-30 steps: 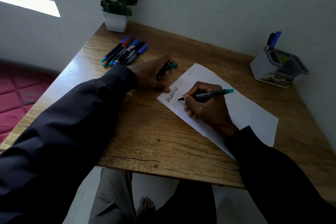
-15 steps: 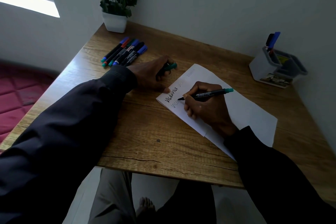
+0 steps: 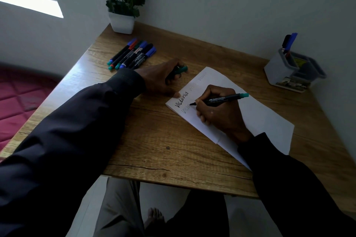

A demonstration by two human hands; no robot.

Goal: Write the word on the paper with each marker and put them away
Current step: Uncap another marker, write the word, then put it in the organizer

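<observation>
A white sheet of paper (image 3: pixel 260 113) lies on the wooden desk (image 3: pixel 154 140), with "Victoria" written along its left edge and fainter words beside and below it. My right hand (image 3: pixel 219 113) grips a black marker with a teal end (image 3: pixel 221 99), its tip on the paper in the second line. My left hand (image 3: pixel 161 81) rests at the paper's corner, thumb pressing the sheet, fingers curled round a teal marker cap (image 3: pixel 181 69). Several capped markers (image 3: pixel 133 55) lie side by side at the desk's far left.
A grey desk organiser (image 3: pixel 279 72) with a blue and a dark marker (image 3: pixel 290 41) standing in it sits at the far right by the wall. A white pot with a flowering plant (image 3: pixel 122 23) stands in the back left corner. A red mat (image 3: pixel 17 100) lies left of the desk.
The marker tip has crept slightly along the second line as my right hand writes. My left hand stays put with the cap.
</observation>
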